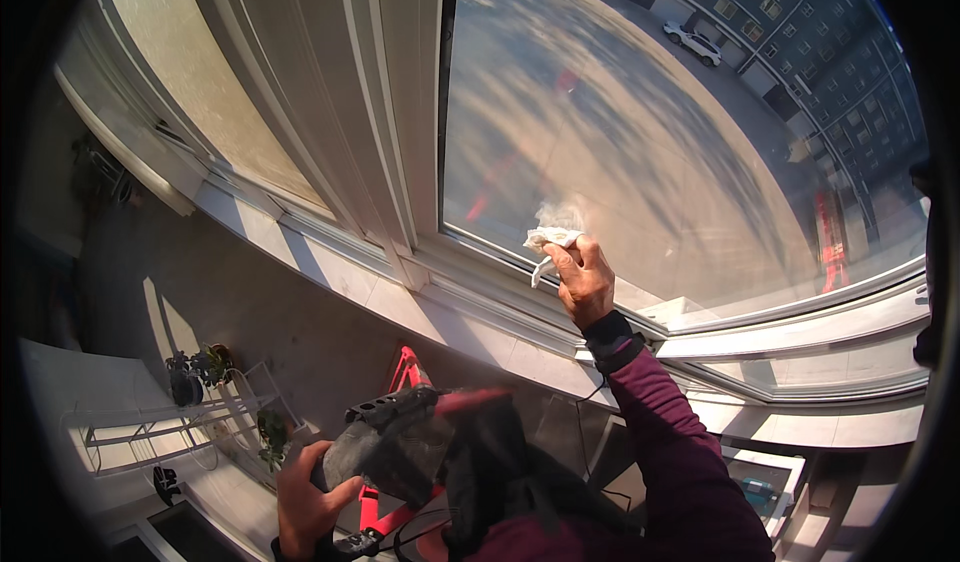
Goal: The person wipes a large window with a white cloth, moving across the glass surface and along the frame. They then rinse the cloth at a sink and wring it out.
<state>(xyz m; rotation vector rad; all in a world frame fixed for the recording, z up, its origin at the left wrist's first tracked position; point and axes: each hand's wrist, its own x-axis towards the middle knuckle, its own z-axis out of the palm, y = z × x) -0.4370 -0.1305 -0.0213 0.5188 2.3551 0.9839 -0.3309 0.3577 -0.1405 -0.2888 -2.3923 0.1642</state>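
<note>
My right hand [587, 280] pinches a crumpled white cloth [553, 236] against the lower left part of the window pane [620, 152], near the frame. A loose end of the cloth hangs below my fingers, and a whitish reflection or smear shows on the glass just above it. Lower left, my left hand [308, 497] curls round the grey top piece [375, 452] of a red and black stepladder [405, 370]. Its thumb and fingers lie on either side of that edge; part of the grip is hidden. A dark band circles my right wrist.
A pale window sill [350, 280] curves below the white window frame [400, 142]. Potted plants [205, 367] stand by a white rack [180, 417] at the left. A thin dark cable [583, 432] hangs under my right arm, near a white-edged drawer or shelf [785, 477].
</note>
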